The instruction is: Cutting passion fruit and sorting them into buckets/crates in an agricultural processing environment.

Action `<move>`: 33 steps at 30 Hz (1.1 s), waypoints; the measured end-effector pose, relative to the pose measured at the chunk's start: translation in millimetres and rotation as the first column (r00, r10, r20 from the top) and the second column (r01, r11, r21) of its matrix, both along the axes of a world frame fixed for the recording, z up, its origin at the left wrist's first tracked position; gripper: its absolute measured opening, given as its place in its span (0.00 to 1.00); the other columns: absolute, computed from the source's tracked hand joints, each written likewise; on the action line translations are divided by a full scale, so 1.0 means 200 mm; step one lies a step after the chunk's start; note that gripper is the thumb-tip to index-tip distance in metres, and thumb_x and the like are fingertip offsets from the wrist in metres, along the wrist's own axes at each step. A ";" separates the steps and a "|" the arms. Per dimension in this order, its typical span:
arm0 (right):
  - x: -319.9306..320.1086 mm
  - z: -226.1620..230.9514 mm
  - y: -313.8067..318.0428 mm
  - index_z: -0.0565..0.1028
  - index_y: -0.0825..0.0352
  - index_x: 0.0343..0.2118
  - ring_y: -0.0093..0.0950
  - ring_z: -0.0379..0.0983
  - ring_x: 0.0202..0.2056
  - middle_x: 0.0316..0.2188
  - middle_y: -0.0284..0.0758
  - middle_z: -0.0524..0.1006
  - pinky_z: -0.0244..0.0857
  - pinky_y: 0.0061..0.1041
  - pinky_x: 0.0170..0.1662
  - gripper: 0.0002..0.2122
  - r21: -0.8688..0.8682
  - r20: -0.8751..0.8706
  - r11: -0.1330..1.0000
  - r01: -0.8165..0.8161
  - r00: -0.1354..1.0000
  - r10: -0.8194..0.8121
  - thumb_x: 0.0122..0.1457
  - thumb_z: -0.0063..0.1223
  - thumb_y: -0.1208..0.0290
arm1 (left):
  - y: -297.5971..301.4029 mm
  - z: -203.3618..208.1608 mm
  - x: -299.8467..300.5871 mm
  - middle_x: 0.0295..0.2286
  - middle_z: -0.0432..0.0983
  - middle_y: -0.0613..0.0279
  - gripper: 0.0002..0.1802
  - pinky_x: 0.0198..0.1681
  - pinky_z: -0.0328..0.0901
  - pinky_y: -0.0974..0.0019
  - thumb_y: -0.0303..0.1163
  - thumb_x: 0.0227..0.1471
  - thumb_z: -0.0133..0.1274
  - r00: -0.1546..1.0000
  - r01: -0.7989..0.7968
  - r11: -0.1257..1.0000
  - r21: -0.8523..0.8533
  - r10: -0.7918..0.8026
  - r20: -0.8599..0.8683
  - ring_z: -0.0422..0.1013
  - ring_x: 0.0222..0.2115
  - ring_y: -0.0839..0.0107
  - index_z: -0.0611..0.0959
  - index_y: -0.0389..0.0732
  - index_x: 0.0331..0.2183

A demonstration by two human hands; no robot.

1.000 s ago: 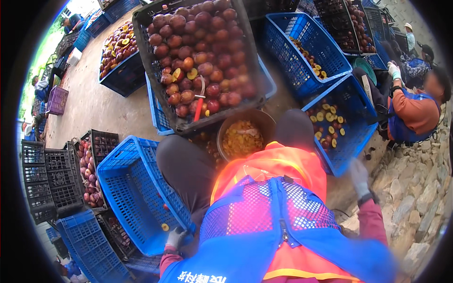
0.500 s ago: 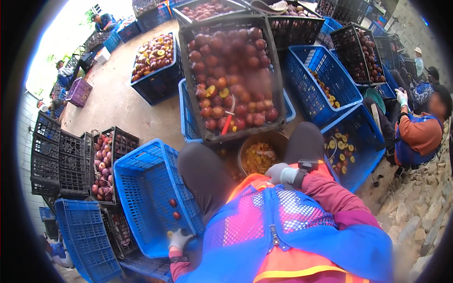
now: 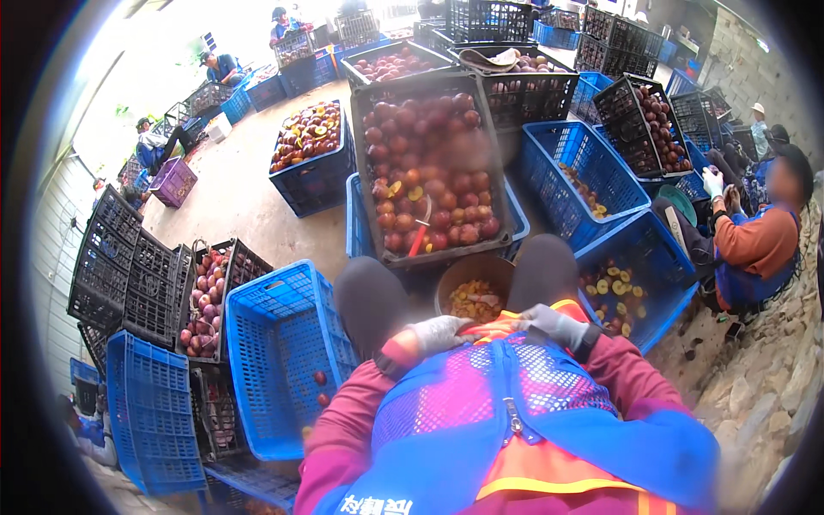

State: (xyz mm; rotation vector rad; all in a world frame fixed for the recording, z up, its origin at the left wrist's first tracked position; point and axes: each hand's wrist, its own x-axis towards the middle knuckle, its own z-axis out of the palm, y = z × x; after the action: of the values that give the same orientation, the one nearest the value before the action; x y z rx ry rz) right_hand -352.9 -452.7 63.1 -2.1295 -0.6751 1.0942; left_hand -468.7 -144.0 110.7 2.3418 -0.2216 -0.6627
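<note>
Apron (image 3: 495, 330) lay just short of the near rim of the bowl (image 3: 464, 268), between left hand (image 3: 439, 334) and right hand (image 3: 556, 324), both touching it; whether their fingers gripped could not be told.

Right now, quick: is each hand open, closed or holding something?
Left hand: at the orange fabric over the lap; grip cannot be told.
Right hand: at the same fabric; grip cannot be told.

White lettering (image 3: 376, 505) on blue vest (image 3: 592, 455)
</note>
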 end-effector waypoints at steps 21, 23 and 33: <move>0.04 0.33 -0.72 0.82 0.69 0.44 0.25 0.79 0.24 0.28 0.34 0.81 0.73 0.27 0.27 0.17 -0.199 -0.078 0.976 0.089 0.991 -0.106 0.73 0.56 0.57 | 0.04 0.07 -0.14 0.45 0.87 0.47 0.23 0.54 0.73 0.59 0.34 0.66 0.60 0.995 -0.096 0.991 -0.092 0.095 -0.012 0.82 0.47 0.62 0.82 0.35 0.58; 0.16 0.39 -0.68 0.81 0.68 0.46 0.23 0.80 0.28 0.31 0.34 0.82 0.74 0.26 0.30 0.14 -0.084 0.028 0.980 0.181 0.983 -0.179 0.73 0.56 0.60 | 0.05 0.01 -0.16 0.44 0.87 0.51 0.23 0.53 0.74 0.60 0.33 0.65 0.61 0.982 -0.188 0.970 -0.155 0.187 -0.017 0.81 0.46 0.66 0.82 0.35 0.59; 0.04 0.16 -0.29 0.74 0.65 0.61 0.43 0.59 0.71 0.62 0.42 0.74 0.42 0.67 0.73 0.32 -0.365 0.664 0.847 -0.385 0.531 0.527 0.65 0.54 0.42 | -0.11 0.01 0.13 0.37 0.86 0.56 0.20 0.46 0.73 0.58 0.39 0.60 0.62 0.995 0.031 0.988 -0.148 -0.044 -0.089 0.80 0.38 0.63 0.86 0.35 0.48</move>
State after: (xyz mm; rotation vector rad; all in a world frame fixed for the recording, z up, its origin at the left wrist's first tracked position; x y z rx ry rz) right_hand -344.2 -511.6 95.6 -2.6346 -1.6727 0.4376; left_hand -443.1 -166.4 113.1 2.1659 -0.2647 -0.7451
